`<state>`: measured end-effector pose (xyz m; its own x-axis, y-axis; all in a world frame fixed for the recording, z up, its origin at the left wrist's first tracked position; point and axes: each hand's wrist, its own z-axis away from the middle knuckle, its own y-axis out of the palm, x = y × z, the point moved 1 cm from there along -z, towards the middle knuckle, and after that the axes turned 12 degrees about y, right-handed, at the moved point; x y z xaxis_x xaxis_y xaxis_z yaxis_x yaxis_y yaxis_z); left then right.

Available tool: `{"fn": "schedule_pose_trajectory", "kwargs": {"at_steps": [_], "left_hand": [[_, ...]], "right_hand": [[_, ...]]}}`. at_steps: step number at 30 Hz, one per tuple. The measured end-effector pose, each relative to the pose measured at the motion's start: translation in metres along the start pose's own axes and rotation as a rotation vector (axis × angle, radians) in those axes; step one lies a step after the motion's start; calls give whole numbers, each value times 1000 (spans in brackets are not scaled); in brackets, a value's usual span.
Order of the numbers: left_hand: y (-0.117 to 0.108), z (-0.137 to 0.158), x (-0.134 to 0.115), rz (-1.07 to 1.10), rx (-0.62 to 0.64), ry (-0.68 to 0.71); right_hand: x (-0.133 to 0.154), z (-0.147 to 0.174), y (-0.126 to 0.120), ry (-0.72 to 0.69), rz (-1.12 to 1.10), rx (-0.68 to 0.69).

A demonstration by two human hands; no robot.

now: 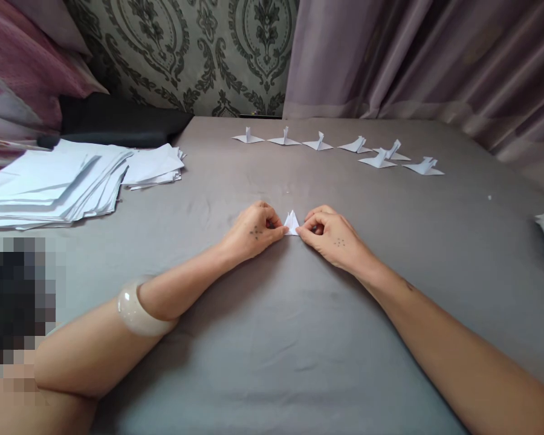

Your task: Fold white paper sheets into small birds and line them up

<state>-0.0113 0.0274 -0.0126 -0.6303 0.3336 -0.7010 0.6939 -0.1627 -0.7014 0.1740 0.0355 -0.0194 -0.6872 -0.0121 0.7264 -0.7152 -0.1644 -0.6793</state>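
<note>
A small piece of white paper, folded into a pointed triangle, is held just above or on the grey cloth in the middle of the view; I cannot tell whether it touches the cloth. At its left corner, my left hand pinches it between thumb and fingers. My right hand grips the opposite corner in the same kind of pinch. The paper's tip points away from me. Fingertips hide both of its lower corners.
Several folded white paper figures with flat wings stand along the far side of the grey cloth. Stacks of white paper sheets lie at the left, near a black cloth item. A pixelated patch covers the lower left.
</note>
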Motion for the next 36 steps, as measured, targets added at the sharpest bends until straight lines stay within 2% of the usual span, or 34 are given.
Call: {"fn": "schedule_pose_trajectory", "kwargs": {"at_steps": [2,5,8,11,13,17,24,31,36], "left_hand": [[1,2,-1,-62,-25,60],[4,6,-3,-191,-47,296],[5,10,-8,-326,41,476],[5,14,-15,-460,159,540],[4,17,-18,-538,196,575],[6,20,-19,-607,216,604],[8,21,-17,-614,243,593],[5,22,-25,-605,329,488],[6,22,-25,-627,298,516]], "right_hand": [[-1,1,0,-20,21,-11],[-2,3,0,-71,57,-41],[-1,9,2,-168,114,-69],[3,18,4,-276,262,-92],[6,25,4,-335,369,-108],[7,30,2,-424,482,-95],[6,28,-3,-483,538,-65],[5,34,-6,-573,659,-48],[6,34,-8,-569,635,-35]]}}
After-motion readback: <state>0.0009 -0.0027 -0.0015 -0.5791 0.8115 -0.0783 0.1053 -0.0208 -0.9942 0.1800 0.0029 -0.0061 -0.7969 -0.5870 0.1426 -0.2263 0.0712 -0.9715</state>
